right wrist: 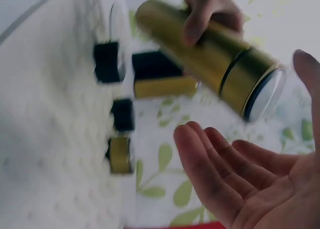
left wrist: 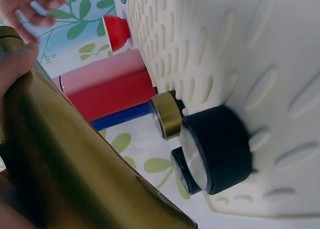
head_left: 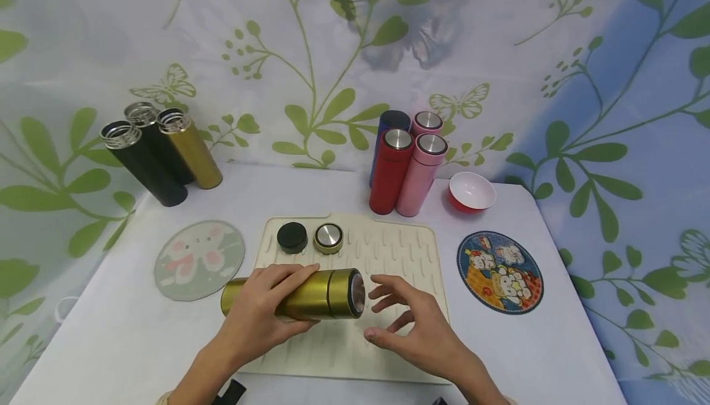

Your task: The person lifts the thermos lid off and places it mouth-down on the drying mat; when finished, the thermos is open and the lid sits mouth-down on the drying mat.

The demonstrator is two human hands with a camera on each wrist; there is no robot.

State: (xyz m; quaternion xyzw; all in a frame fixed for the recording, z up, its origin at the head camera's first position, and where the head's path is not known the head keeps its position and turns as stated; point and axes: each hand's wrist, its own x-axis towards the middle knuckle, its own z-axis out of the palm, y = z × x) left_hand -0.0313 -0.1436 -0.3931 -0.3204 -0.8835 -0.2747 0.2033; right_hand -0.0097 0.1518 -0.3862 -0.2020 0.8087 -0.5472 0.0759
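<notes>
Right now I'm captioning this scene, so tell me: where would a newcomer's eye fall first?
Probably on the gold flask, gripped nearly level by the left hand over the cream mat, its capped end towards the right hand. Next come the red flask, standing beyond the mat, and the colourful round coaster to the mat's right.

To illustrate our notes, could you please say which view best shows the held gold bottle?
The head view: the gold bottle shows clearly from base to capped end, though the left hand covers part. The right wrist view shows both ends, but blurred; the left wrist view, only a cropped close-up.
</notes>
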